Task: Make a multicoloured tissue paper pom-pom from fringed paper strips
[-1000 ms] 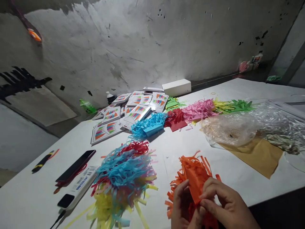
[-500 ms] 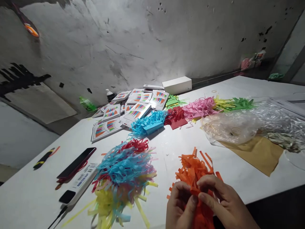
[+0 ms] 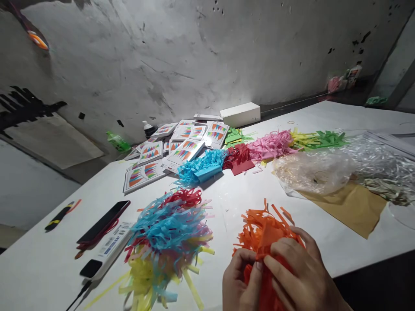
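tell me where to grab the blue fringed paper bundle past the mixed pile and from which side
Take the blue fringe bundle by its flat uncut band, the solid folded edge facing the near side. Come from the near side, fingers pinching across the band. The loose cut strips fan away toward the far left, so gripping there would likely crumple or tear them.

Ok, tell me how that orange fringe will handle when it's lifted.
The orange fringe, pinched between left hand and right hand, looks like thin cut paper, so probably very light. Its strips splay loosely, so it will likely flop and bend. The narrow strips could tear or crumple easily if squeezed.
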The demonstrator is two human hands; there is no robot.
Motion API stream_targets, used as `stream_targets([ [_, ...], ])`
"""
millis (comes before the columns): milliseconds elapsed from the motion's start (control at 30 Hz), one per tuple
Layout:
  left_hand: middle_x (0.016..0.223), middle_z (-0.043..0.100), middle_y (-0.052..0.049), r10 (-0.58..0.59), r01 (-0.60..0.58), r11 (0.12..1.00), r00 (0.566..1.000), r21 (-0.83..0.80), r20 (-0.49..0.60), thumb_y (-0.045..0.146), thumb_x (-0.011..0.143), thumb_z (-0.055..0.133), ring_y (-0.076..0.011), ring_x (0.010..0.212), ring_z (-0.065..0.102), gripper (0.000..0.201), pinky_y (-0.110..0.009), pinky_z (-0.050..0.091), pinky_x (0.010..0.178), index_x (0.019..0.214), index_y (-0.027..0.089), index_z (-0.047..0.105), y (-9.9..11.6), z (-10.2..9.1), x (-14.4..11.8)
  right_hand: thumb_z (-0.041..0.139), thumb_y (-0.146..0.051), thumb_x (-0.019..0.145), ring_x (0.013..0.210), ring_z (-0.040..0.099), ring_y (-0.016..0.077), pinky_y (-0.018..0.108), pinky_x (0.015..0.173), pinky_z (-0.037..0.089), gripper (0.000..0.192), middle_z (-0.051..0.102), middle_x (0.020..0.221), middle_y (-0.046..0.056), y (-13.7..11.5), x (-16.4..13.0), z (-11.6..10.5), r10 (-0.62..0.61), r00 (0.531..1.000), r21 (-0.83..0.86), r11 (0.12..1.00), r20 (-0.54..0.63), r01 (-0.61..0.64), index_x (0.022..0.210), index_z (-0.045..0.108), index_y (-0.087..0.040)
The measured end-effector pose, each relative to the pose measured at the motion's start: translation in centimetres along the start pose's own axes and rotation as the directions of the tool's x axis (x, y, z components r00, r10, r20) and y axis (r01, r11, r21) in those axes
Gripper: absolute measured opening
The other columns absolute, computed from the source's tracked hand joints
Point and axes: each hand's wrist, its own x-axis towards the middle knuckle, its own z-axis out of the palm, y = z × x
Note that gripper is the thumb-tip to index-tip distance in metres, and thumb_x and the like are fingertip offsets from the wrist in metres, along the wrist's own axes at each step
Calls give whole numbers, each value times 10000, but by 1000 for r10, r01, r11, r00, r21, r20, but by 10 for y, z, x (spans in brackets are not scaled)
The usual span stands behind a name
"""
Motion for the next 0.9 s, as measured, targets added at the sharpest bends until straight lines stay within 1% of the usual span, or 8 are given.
stream_targets([
  [67,646,664,-9,-12,11,1000,1000,-23,-23,600,648,814,-191,644,591,404,-290,481,648,662,213,698,0,2,-1,581,-177,835,874,736,318,678,887,544,207,766,949,144,-2,-4,3,-3,1000,-84,996,23,5,1026,661,-167],
  [133,631,653,0,-5,5,1000,1000,-25,-30,599,664,803,-183,638,581,403,-285,474,657,648,212,693,-4,2,-1,574,-166,844,902,739,323,672,886,553,216,772,968,131,-4,-7,5,0,999,-107,994,37,4,1039,667,-178],
  [200,623,629,9,23,-24,1000,999,-17,-31,596,693,783,-173,632,559,401,-278,459,650,637,212,681,-10,2,-2,558,-114,845,885,739,293,643,903,561,216,764,927,100,-6,-7,4,29,999,-59,998,31,-27,1013,663,-199],
  [300,632,591,21,63,-64,998,997,-20,-33,578,721,766,-168,629,542,394,-275,449,639,620,217,645,-15,2,-3,528,-88,863,815,725,240,608,903,576,208,722,858,51,-8,-4,0,133,989,117,983,64,-140,952,641,-239],
  [433,653,595,19,134,-134,991,991,-13,-25,562,731,758,-186,651,554,358,-289,457,660,630,238,644,-11,3,-4,515,-114,868,687,689,197,528,838,611,206,665,760,-8,-8,-1,-1,271,959,350,893,85,-284,836,636,-277],
  [600,710,629,8,212,-212,977,977,-26,-2,548,694,788,-200,705,580,306,-290,458,694,675,262,681,-4,5,-5,559,-155,820,684,666,203,442,738,617,190,625,688,-35,-5,-2,6,423,893,457,772,151,-443,697,621,-285],
  [733,709,632,-6,200,-200,980,980,20,23,541,706,783,-214,714,574,322,-295,454,676,664,248,654,-3,4,-5,582,-137,725,643,649,187,334,559,564,186,614,660,-48,-3,0,9,485,860,533,692,158,-488,602,518,-260],
  [900,690,630,9,173,-181,977,982,115,75,542,804,688,-198,681,560,336,-283,439,666,666,240,631,-1,-4,-1,650,-268,846,780,689,191,305,651,587,162,680,800,-25,3,4,2,444,824,613,557,351,-561,684,643,-280],
])
